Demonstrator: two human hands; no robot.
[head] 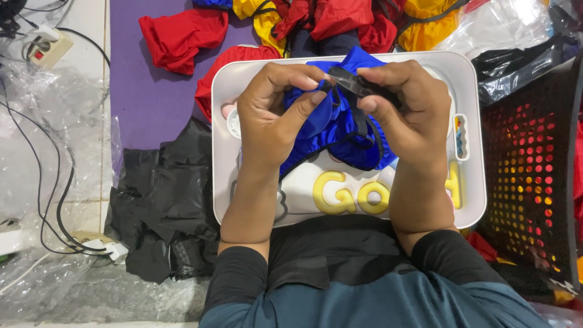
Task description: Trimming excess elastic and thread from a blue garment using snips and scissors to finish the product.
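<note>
Bare purple mat lies open leftward; a black basket blocks the right.

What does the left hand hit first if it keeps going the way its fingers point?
The left hand points right, toward the right hand. First in line is probably the black buckle pinched between them over the blue cloth, then the right hand's fingertips. Depth is unclear.

Head-worn view, steeply downward, close

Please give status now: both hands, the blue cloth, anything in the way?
Left hand grips blue cloth. Right hand pinches its black strap. Cloth held over white tray. Nothing in the way.
</note>
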